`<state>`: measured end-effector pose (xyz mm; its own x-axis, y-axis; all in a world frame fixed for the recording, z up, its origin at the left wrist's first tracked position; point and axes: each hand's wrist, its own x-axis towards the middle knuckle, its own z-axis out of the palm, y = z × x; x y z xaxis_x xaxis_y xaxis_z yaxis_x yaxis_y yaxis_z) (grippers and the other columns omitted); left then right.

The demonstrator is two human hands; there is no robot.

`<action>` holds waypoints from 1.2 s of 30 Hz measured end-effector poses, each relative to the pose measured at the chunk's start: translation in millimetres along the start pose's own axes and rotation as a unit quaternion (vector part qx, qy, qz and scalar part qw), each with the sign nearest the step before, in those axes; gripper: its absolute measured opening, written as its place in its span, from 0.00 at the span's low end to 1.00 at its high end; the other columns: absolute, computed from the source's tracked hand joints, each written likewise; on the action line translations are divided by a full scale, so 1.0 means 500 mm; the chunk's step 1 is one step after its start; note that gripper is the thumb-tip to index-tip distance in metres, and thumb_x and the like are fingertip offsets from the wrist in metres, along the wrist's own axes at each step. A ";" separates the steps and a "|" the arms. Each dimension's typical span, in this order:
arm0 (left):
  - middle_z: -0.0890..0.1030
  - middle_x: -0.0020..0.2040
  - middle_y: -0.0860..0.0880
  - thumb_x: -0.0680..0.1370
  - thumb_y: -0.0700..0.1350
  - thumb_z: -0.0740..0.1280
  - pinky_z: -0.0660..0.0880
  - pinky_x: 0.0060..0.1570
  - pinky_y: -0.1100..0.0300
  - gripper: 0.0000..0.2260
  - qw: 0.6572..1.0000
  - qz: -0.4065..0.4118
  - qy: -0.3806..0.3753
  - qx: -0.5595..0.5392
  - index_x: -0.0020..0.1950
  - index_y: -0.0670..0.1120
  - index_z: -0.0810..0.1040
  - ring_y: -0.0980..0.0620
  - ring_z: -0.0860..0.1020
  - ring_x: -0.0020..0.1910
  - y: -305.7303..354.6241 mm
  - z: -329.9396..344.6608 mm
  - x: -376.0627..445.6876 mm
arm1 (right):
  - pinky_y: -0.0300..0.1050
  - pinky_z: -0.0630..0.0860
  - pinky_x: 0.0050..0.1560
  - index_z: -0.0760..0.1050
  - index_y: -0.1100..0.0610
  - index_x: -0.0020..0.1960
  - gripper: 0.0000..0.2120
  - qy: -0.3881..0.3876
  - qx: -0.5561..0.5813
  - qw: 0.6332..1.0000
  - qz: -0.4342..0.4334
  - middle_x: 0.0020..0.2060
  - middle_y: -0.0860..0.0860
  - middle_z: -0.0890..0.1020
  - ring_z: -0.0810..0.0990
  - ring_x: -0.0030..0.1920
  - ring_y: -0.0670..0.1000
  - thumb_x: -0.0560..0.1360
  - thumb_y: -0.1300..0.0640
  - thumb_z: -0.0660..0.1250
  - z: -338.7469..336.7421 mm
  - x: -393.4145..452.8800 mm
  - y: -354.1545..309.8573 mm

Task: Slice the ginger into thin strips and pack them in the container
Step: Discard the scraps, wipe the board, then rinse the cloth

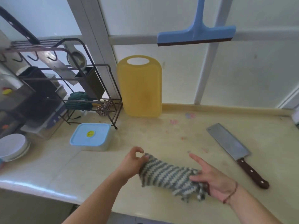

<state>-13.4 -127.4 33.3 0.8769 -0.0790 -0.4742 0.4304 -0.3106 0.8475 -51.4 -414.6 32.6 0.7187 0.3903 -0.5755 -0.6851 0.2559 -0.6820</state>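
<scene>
- The table (161, 135) under me is pale beige and smooth, with faint reddish and bluish smudges toward the back edge; behind it stands a frosted window wall with white bars.
- A blue squeegee (196, 35) hangs against the window, and a yellow cutting board (140, 88) stands upright, leaning on the wall, handle hole at the top.
- At the left stands a dark wire rack (64, 81) with hooks and dark holders; its contents are too cluttered and blurred for me to name. White plates (13, 147) sit stacked at the left edge, partly cut off.
- The container (91, 136), with its light blue lid on and a yellow sticker in the middle, sits just in front of the rack's foot, well left of the cleaver.
- I see no ginger anywhere in this view.
- The cleaver (234, 151) lies flat on the right, its long axis running diagonally: blade toward the far left, brown riveted handle toward the near right.
- My left hand (133, 160) pinches one end of a striped knitted cloth (169, 177) between thumb and fingertips.
- My right hand (212, 178) holds the cloth's other, bunched end against the palm, index finger stretched out; a red string circles that wrist.
</scene>
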 end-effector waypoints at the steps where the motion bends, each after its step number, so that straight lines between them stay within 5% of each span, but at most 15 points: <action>1: 0.84 0.45 0.43 0.80 0.43 0.69 0.80 0.41 0.52 0.12 0.996 -0.006 -0.032 -0.078 0.62 0.49 0.71 0.47 0.82 0.42 -0.011 -0.011 -0.001 | 0.54 0.82 0.44 0.70 0.46 0.69 0.52 -0.019 0.047 0.999 -0.005 0.59 0.73 0.76 0.82 0.50 0.65 0.49 0.66 0.84 -0.004 -0.007 0.003; 4: 0.82 0.47 0.42 0.70 0.45 0.79 0.77 0.37 0.56 0.30 0.958 0.004 -0.127 -0.258 0.69 0.50 0.71 0.46 0.80 0.41 -0.034 -0.041 -0.003 | 0.52 0.82 0.49 0.72 0.49 0.68 0.46 -0.039 0.051 0.998 0.011 0.63 0.63 0.78 0.82 0.57 0.61 0.52 0.58 0.86 0.002 -0.014 0.024; 6: 0.81 0.52 0.43 0.67 0.44 0.81 0.73 0.34 0.61 0.36 0.952 0.035 -0.172 -0.252 0.72 0.51 0.70 0.50 0.78 0.38 -0.035 -0.053 0.013 | 0.41 0.77 0.58 0.72 0.51 0.67 0.39 -0.041 -0.099 0.994 0.007 0.65 0.54 0.78 0.79 0.62 0.51 0.59 0.50 0.83 0.028 -0.021 0.026; 8: 0.80 0.61 0.42 0.73 0.36 0.73 0.70 0.32 0.63 0.33 0.950 0.066 -0.200 -0.232 0.75 0.53 0.68 0.54 0.73 0.33 -0.019 -0.053 0.031 | 0.34 0.74 0.50 0.78 0.51 0.63 0.30 -0.032 -0.128 0.991 -0.025 0.56 0.53 0.82 0.78 0.53 0.52 0.63 0.48 0.80 0.055 -0.026 0.025; 10: 0.78 0.67 0.43 0.75 0.34 0.69 0.72 0.37 0.60 0.31 0.939 0.058 -0.208 -0.268 0.75 0.53 0.68 0.53 0.73 0.35 -0.003 -0.040 0.046 | 0.38 0.77 0.45 0.84 0.54 0.55 0.32 -0.036 -0.062 0.995 -0.073 0.48 0.57 0.84 0.81 0.46 0.57 0.53 0.48 0.85 0.069 -0.029 0.027; 12: 0.78 0.67 0.44 0.75 0.42 0.69 0.72 0.42 0.57 0.27 0.937 0.022 -0.204 -0.285 0.74 0.52 0.70 0.51 0.73 0.39 0.006 -0.010 0.057 | 0.42 0.80 0.45 0.85 0.58 0.51 0.33 -0.037 0.051 0.992 -0.109 0.52 0.60 0.84 0.85 0.49 0.55 0.47 0.53 0.87 0.101 -0.037 0.017; 15: 0.76 0.68 0.39 0.72 0.58 0.72 0.75 0.52 0.51 0.30 0.937 -0.063 -0.239 -0.246 0.71 0.48 0.74 0.43 0.77 0.52 -0.008 0.055 0.070 | 0.45 0.81 0.48 0.82 0.56 0.58 0.34 -0.045 0.123 0.978 -0.161 0.60 0.59 0.81 0.83 0.56 0.56 0.53 0.57 0.86 0.150 -0.034 -0.016; 18: 0.70 0.73 0.34 0.73 0.70 0.65 0.65 0.72 0.38 0.41 0.851 -0.172 -0.278 -0.411 0.75 0.41 0.69 0.35 0.70 0.71 -0.041 0.127 0.073 | 0.49 0.80 0.55 0.78 0.52 0.65 0.35 -0.046 0.140 0.965 -0.215 0.65 0.55 0.78 0.80 0.61 0.55 0.59 0.58 0.83 0.177 -0.028 -0.055; 22: 0.69 0.74 0.36 0.68 0.79 0.48 0.53 0.75 0.34 0.51 0.760 -0.228 -0.369 -0.484 0.73 0.41 0.73 0.34 0.65 0.75 -0.022 0.194 0.050 | 0.50 0.78 0.58 0.74 0.46 0.68 0.34 -0.017 0.143 0.945 -0.294 0.68 0.51 0.75 0.76 0.66 0.55 0.65 0.61 0.77 0.181 -0.032 -0.082; 25: 0.68 0.75 0.36 0.67 0.80 0.51 0.48 0.77 0.37 0.52 0.728 -0.207 -0.408 -0.511 0.74 0.41 0.72 0.36 0.63 0.76 0.019 0.214 0.020 | 0.50 0.80 0.55 0.76 0.42 0.65 0.32 0.048 0.125 0.926 -0.352 0.66 0.49 0.78 0.79 0.63 0.52 0.64 0.64 0.70 0.177 -0.044 -0.081; 27: 0.70 0.74 0.36 0.72 0.75 0.62 0.53 0.77 0.41 0.45 0.734 -0.166 -0.389 -0.531 0.75 0.40 0.70 0.38 0.67 0.74 0.021 0.225 0.013 | 0.50 0.79 0.58 0.76 0.40 0.65 0.33 0.078 0.100 0.916 -0.382 0.65 0.49 0.78 0.78 0.63 0.53 0.64 0.63 0.69 0.168 -0.046 -0.078; 30: 0.79 0.64 0.36 0.71 0.52 0.77 0.71 0.68 0.46 0.31 0.768 -0.096 -0.362 -0.520 0.68 0.36 0.76 0.39 0.77 0.63 0.010 0.219 0.011 | 0.53 0.76 0.61 0.74 0.42 0.68 0.31 0.127 0.033 0.907 -0.400 0.67 0.50 0.77 0.77 0.65 0.53 0.66 0.54 0.75 0.145 -0.060 -0.057; 32: 0.79 0.63 0.34 0.67 0.42 0.80 0.77 0.59 0.44 0.33 0.777 -0.090 -0.345 -0.518 0.69 0.35 0.75 0.37 0.80 0.60 0.011 0.189 0.006 | 0.40 0.77 0.58 0.74 0.42 0.68 0.29 0.213 -0.078 0.888 -0.400 0.67 0.45 0.76 0.75 0.67 0.53 0.69 0.45 0.75 0.121 -0.076 -0.042; 34: 0.78 0.63 0.32 0.62 0.35 0.82 0.80 0.53 0.42 0.40 0.774 -0.110 -0.314 -0.538 0.72 0.34 0.71 0.35 0.81 0.57 0.004 0.156 0.011 | 0.31 0.77 0.50 0.78 0.43 0.64 0.22 0.261 -0.119 0.877 -0.385 0.62 0.43 0.81 0.77 0.64 0.59 0.75 0.62 0.70 0.085 -0.087 -0.014; 36: 0.75 0.67 0.31 0.65 0.33 0.79 0.78 0.57 0.42 0.41 0.808 -0.100 -0.328 -0.480 0.75 0.36 0.65 0.33 0.78 0.62 0.005 0.120 0.008 | 0.35 0.79 0.48 0.83 0.42 0.55 0.31 0.261 -0.116 0.892 -0.350 0.54 0.49 0.85 0.83 0.56 0.54 0.72 0.77 0.64 0.056 -0.103 0.025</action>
<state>-21.7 -185.5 19.5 0.6025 -0.7002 -0.3830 0.7933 0.4733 0.3829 -100.1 -406.6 66.4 0.9600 -0.2733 -0.0615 -0.0464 0.0613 -0.9970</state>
